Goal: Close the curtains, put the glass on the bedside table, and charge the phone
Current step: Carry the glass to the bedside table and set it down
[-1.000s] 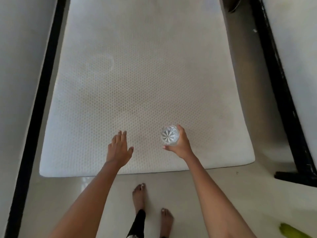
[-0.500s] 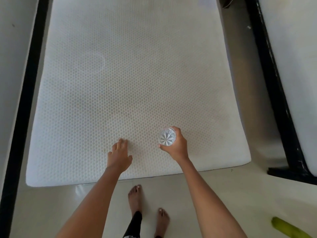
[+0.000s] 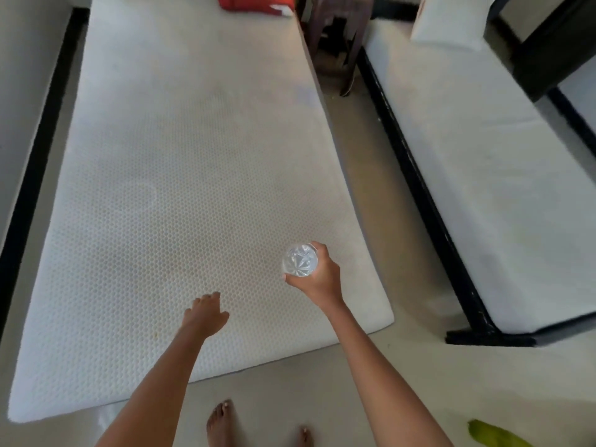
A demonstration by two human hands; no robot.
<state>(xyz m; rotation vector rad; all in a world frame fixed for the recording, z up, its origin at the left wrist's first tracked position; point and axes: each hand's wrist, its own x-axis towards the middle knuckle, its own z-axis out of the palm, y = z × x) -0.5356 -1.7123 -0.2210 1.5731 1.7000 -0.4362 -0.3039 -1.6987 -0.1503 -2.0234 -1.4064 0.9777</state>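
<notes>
My right hand [image 3: 319, 276] is wrapped around a clear cut-pattern glass [image 3: 299, 260], held upright above the near right part of a white mattress [image 3: 180, 175]. Over the mattress's near edge my left hand [image 3: 203, 314] hovers with the fingers apart and nothing in it. A dark wooden bedside table [image 3: 335, 30] stands at the far end, in the gap between the two beds. No phone or curtain shows in the head view.
A second white mattress on a black frame [image 3: 416, 175] runs along the right, with a white pillow [image 3: 450, 22] at its head. A red pillow [image 3: 254, 3] lies at the far end of the near mattress. A green object [image 3: 496, 435] lies on the floor at the bottom right. My bare feet [image 3: 222, 424] stand on the tiled floor.
The view has tilted up and to the right, bringing the bedside table, pillows and second bed into sight. My right hand still holds the glass; both hands kept their places over the mattress.
</notes>
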